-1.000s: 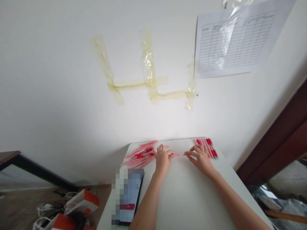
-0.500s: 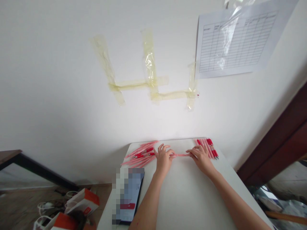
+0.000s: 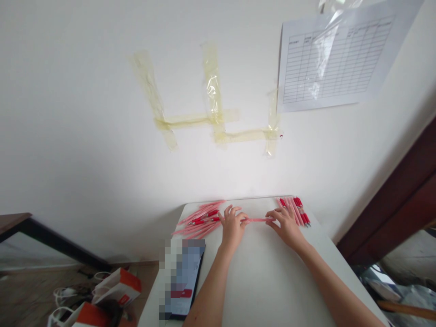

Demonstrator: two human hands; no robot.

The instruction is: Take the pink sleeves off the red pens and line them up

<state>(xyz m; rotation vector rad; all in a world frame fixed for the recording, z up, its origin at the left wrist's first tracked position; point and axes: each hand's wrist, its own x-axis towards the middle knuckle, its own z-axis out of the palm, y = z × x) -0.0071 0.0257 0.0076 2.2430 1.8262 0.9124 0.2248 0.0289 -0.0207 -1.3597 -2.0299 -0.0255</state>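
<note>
A slim pink pen (image 3: 257, 220) lies level between my two hands above the white table. My left hand (image 3: 233, 222) pinches its left end between thumb and forefinger, the other fingers raised. At the opposite end, the thumb and forefinger of my right hand (image 3: 282, 220) close on the pen; its tip is hidden by them. Beside my left hand spreads a loose pile of pink and red pens (image 3: 199, 221), some with silvery tips. Partly behind my right hand is a row of pink and red pens (image 3: 299, 211), lying side by side.
The white table (image 3: 259, 277) stands against a wall with yellowed tape (image 3: 213, 86) and a printed sheet (image 3: 335, 63). A phone or tablet (image 3: 187, 281), partly pixelated, lies at the table's left. Orange and white boxes (image 3: 119, 286) and cables sit on the floor.
My right hand's fingers have shifted slightly at the pen's right end, the thumb and forefinger now more curled. My left hand and the piles look the same.
</note>
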